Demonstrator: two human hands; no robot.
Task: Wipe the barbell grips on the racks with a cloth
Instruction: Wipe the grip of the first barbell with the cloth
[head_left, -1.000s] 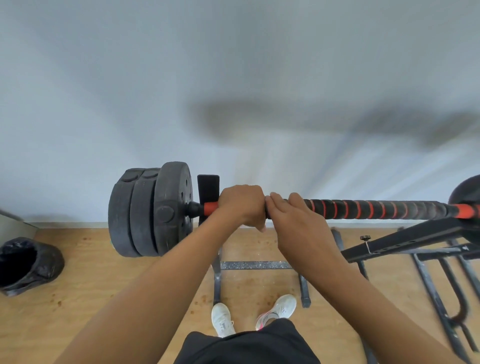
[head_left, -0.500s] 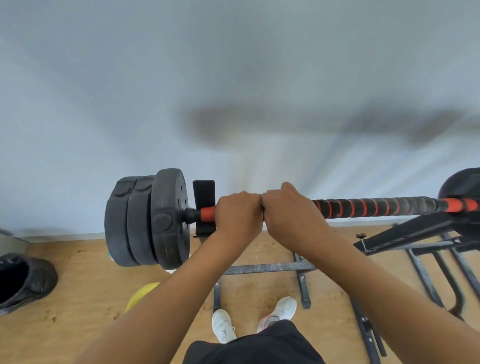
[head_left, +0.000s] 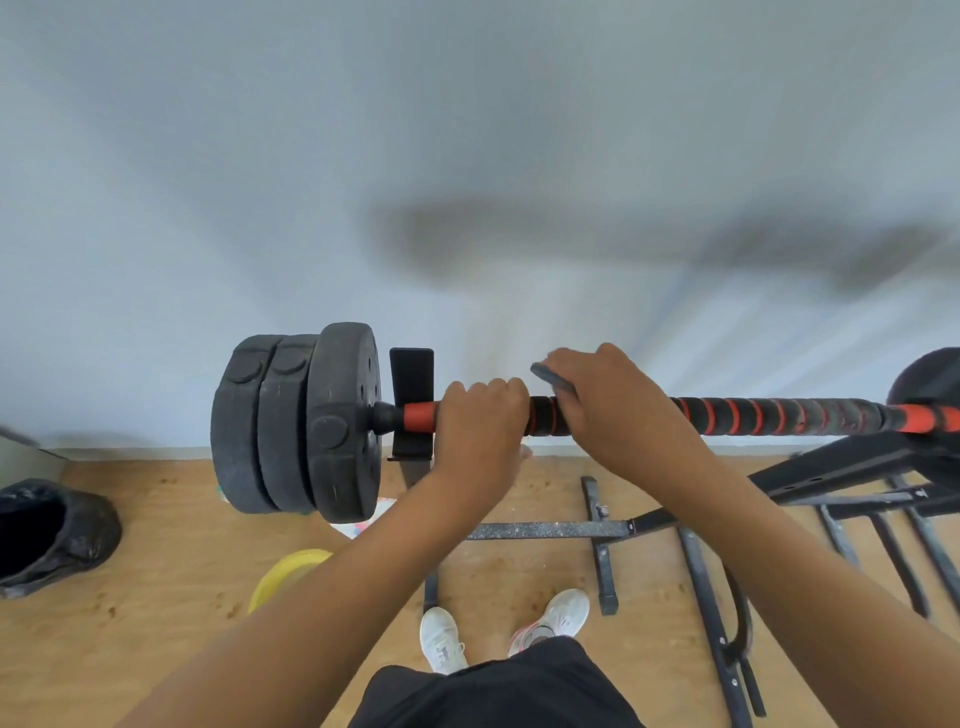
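A barbell lies across a black rack; its grip (head_left: 779, 415) is black foam with red stripes. Three black weight plates (head_left: 311, 421) sit on its left end, and another plate (head_left: 930, 384) shows at the right edge. My left hand (head_left: 480, 421) is curled round the bar just right of the red collar. My right hand (head_left: 618, 400) wraps over the bar a short way to the right. It presses a dark grey cloth (head_left: 553, 378) against the grip. Only the cloth's edge shows past my fingers.
The rack's upright cradle (head_left: 412, 395) stands between the plates and my left hand. Its black floor frame (head_left: 550, 530) spreads over the wooden floor below. A black bin bag (head_left: 47, 535) sits far left and a yellow disc (head_left: 288, 574) lies under my left forearm. A pale wall is close behind.
My right hand has slid right along the bar, away from my left hand. A strip of grip now shows between them, and the cloth's edge has come into sight.
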